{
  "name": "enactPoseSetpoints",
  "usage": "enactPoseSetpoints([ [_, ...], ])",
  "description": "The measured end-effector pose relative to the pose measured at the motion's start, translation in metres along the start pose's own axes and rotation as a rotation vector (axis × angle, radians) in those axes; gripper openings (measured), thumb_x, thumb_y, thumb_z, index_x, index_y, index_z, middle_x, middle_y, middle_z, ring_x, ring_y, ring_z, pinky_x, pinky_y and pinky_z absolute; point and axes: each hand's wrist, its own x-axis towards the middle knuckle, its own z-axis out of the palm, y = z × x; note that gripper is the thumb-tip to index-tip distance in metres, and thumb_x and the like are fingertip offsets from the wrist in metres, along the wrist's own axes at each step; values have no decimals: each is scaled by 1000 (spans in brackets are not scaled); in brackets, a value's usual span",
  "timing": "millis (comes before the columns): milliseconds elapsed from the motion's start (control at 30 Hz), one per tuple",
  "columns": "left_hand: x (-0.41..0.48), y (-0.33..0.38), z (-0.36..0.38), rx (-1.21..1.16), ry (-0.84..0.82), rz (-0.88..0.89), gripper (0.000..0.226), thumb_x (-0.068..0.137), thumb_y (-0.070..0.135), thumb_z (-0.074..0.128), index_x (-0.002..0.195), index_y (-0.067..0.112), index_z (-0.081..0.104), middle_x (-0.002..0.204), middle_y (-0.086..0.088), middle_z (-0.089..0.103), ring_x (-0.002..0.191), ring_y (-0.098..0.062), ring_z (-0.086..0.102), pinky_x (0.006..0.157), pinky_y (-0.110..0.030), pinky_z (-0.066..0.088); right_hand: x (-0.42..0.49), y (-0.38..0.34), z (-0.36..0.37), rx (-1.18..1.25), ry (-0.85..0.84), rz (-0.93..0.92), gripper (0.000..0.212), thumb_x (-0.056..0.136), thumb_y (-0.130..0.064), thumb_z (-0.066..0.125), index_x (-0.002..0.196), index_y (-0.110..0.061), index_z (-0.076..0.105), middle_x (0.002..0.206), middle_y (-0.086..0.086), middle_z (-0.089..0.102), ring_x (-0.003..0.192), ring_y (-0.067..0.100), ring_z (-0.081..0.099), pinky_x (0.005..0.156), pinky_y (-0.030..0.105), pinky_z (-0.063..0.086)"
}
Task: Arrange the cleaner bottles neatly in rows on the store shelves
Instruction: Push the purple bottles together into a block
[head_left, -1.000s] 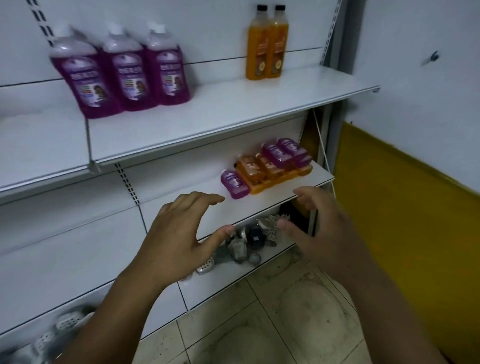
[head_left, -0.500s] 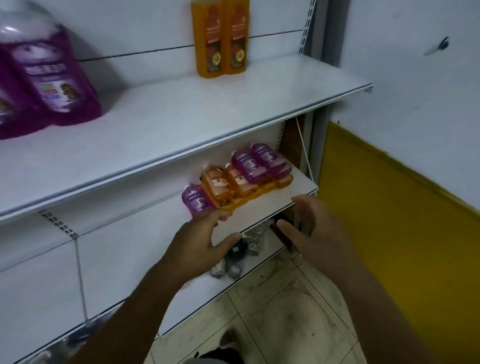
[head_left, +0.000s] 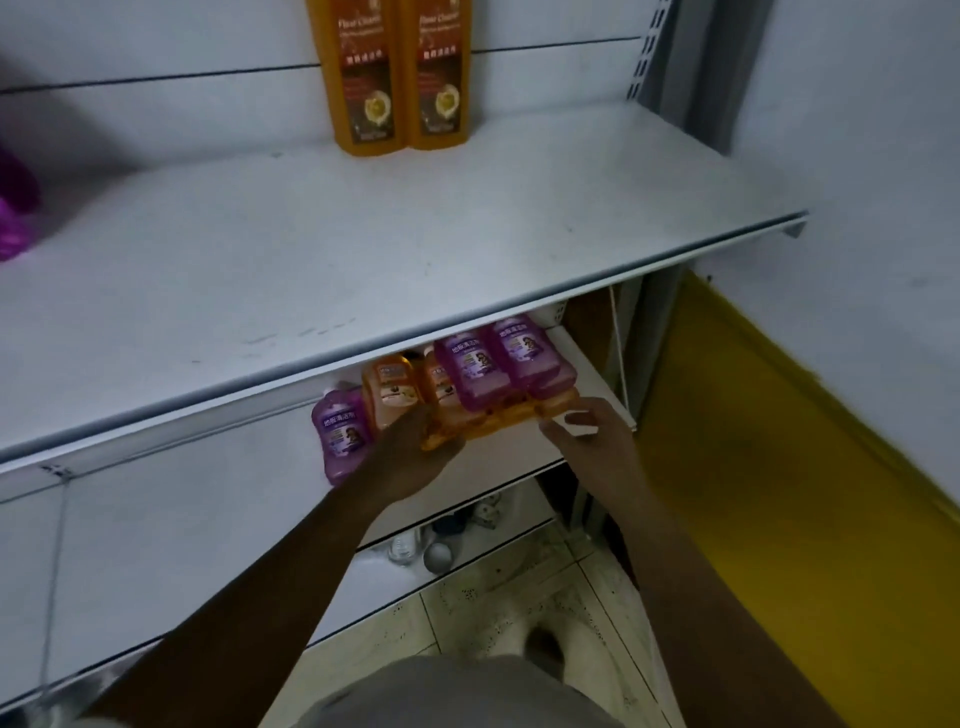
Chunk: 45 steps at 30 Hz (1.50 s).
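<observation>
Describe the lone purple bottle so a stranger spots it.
Below the shelf with two tall orange bottles, a lower shelf holds a pile. The purple bottle lies at its left end, by the left hand; the other purple ones are stacked on orange bottles.

Speckled floor tiles (head_left: 519, 603) underfoot — a yellow wall band (head_left: 779, 493) at right, white wall (head_left: 857, 130) above it — small blurred oddments (head_left: 436, 556) low down.

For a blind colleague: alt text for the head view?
Two hands reach a lower shelf piled with orange and purple cleaner bottles; the left hand touches them, the right hand hovers open. Two tall orange bottles stand above.
</observation>
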Motion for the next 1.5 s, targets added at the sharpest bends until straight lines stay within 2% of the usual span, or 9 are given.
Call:
enactPoseSetpoints([
  [133,44,3,25,-150,61,-81,71,85,68,74,146,37,53,139,9,65,123,-16,63,102,-42,54,66,6,0,51,-21,-52,35,89,-15,82,93,-38,56,98,-16,59,88,-12,60,73,4,42],
  [267,63,35,41,-249,223,-160,52,96,42,73,143,28,56,139,-3,67,120,-23,66,96,-38,56,119,17,4,127,-120,47,33,83,-30,87,98,-30,57,101,-7,64,89,4,64,81,29,57],
  [400,76,54,55,-571,358,-288,52,92,35,81,137,28,56,124,4,68,108,-17,67,81,-27,56,161,54,25,186,-209,123,84,64,-62,85,136,-31,55,125,0,69,106,21,71,87,49,64],
  [567,87,52,61,-821,530,-429,75,90,24,83,153,9,46,136,-13,66,102,-23,70,73,-30,58,157,34,19,383,-198,298,51,82,-34,87,126,-16,70,105,10,77,84,24,72,70,37,60],
  [700,85,50,64,-874,591,-459,75,84,14,87,149,7,50,127,-12,68,111,-36,71,96,-54,61,157,38,23,479,-230,373,57,76,-30,92,127,-21,70,110,7,78,93,23,75,67,33,61],
  [867,76,46,66,-1002,539,-445,84,65,8,96,139,3,57,128,-21,71,107,-43,73,89,-62,61,151,39,19,649,-276,446,59,77,-7,89,131,-10,67,115,11,76,98,25,76,70,34,64],
  [1033,54,54,53,-1262,425,-456,44,91,-3,71,134,4,60,114,-17,72,102,-31,70,70,-38,64,154,26,-9,876,-447,629,43,90,-11,73,131,-8,65,124,20,72,112,29,68,79,39,62],
  [1367,-88,23,47,-1372,242,-246,76,75,0,76,146,-4,48,138,-28,55,127,-42,54,112,-56,45,78,-4,-41,660,-968,333,55,74,11,66,126,-6,62,118,16,76,110,35,74,82,47,64],
  [1500,-163,33,51,-1316,503,-213,81,67,-1,81,142,-5,51,127,-28,60,119,-43,58,112,-62,41,30,-26,-18,562,-1099,210,48,75,14,68,116,-9,65,102,9,80,95,25,77,73,34,64],
])
